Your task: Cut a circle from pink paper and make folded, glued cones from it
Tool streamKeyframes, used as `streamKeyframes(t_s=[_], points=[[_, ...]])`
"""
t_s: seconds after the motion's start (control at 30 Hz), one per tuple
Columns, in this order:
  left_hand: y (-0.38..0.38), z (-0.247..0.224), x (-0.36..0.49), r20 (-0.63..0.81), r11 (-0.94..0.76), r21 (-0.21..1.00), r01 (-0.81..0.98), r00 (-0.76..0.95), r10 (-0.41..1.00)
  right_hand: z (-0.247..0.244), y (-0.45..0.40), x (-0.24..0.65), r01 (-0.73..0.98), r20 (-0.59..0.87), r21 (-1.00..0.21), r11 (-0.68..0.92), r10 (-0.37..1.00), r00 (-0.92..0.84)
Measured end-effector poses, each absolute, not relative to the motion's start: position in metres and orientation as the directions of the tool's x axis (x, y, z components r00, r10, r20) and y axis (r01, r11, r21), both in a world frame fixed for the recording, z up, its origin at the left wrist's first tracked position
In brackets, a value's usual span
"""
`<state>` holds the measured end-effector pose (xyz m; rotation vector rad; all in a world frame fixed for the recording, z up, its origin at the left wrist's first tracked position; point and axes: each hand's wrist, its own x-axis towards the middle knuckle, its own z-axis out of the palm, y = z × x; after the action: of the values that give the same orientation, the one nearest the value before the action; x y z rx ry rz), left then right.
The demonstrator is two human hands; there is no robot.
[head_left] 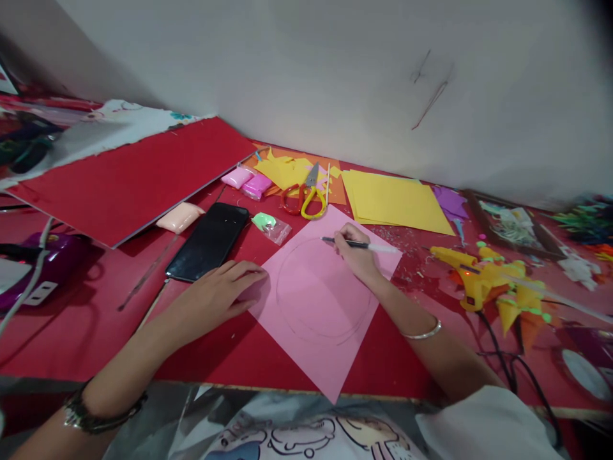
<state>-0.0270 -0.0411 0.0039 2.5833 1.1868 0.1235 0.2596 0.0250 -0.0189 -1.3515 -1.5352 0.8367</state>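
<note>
A pink paper sheet (316, 306) lies turned cornerwise on the red table, its near corner over the table edge. A thin, large circle is drawn on it, with doubled lines near the bottom. My right hand (357, 252) is closed around a black pen (352, 243), whose dark end points left near the circle's top. My left hand (230, 287) rests flat with fingers apart at the sheet's left corner, holding nothing. Beside it lies a black phone (208, 241).
Scissors (309, 191) lie behind the sheet, near yellow papers (397, 201). Small clay packets (179, 217) sit near the phone. A red board (138, 172) slants at left. At right are a yellow glue gun (472, 275) with a cable and a tray (512, 223).
</note>
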Motion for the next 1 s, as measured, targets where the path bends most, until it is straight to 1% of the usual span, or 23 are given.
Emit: streamKeyframes(t_s=[0.2, 0.33, 0.4, 0.47, 0.53, 0.6, 0.67, 0.73, 0.77, 0.87, 1.0], points=[[-0.039, 0.001, -0.028, -0.043, -0.617, 0.316, 0.721, 0.660, 0.750, -0.017, 0.020, 0.276, 0.384, 0.211, -0.910, 0.158, 0.973, 0.098], [-0.040, 0.004, -0.028, -0.048, -0.607, 0.321, 0.727, 0.653, 0.756, -0.011, 0.012, 0.279, 0.347, 0.178, -0.930, 0.119, 0.973, 0.144], [-0.042, 0.008, -0.025, -0.047, -0.602, 0.302, 0.740, 0.642, 0.765, -0.006, 0.006, 0.282, 0.330, 0.163, -0.939, 0.101, 0.973, 0.164], [-0.044, 0.010, -0.020, -0.032, -0.588, 0.254, 0.768, 0.614, 0.789, 0.001, -0.002, 0.287, 0.364, 0.173, -0.925, 0.107, 0.973, 0.153], [-0.047, 0.011, -0.012, 0.006, -0.559, 0.186, 0.808, 0.568, 0.823, 0.007, -0.013, 0.292, 0.448, 0.189, -0.885, 0.127, 0.977, 0.097], [-0.050, 0.010, -0.003, 0.062, -0.526, 0.111, 0.843, 0.522, 0.850, 0.014, -0.025, 0.299, 0.562, 0.195, -0.813, 0.153, 0.981, 0.014], [-0.053, 0.008, 0.007, 0.094, -0.495, 0.035, 0.868, 0.490, 0.867, 0.018, -0.040, 0.306, 0.697, 0.198, -0.695, 0.175, 0.979, -0.049], [-0.054, 0.007, 0.015, 0.092, -0.465, -0.029, 0.885, 0.466, 0.880, 0.020, -0.055, 0.313, 0.809, 0.199, -0.563, 0.170, 0.978, -0.067], [-0.054, 0.008, 0.018, 0.085, -0.454, -0.051, 0.890, 0.457, 0.885, 0.019, -0.063, 0.317, 0.841, 0.199, -0.519, 0.156, 0.978, -0.059], [-0.050, 0.009, 0.023, 0.070, -0.431, -0.055, 0.901, 0.434, 0.898, 0.014, -0.086, 0.329, 0.872, 0.167, -0.477, 0.107, 0.986, -0.030], [-0.045, 0.009, 0.025, 0.024, -0.441, 0.064, 0.895, 0.440, 0.897, 0.004, -0.107, 0.338, 0.889, 0.168, -0.452, 0.073, 0.986, 0.005]])
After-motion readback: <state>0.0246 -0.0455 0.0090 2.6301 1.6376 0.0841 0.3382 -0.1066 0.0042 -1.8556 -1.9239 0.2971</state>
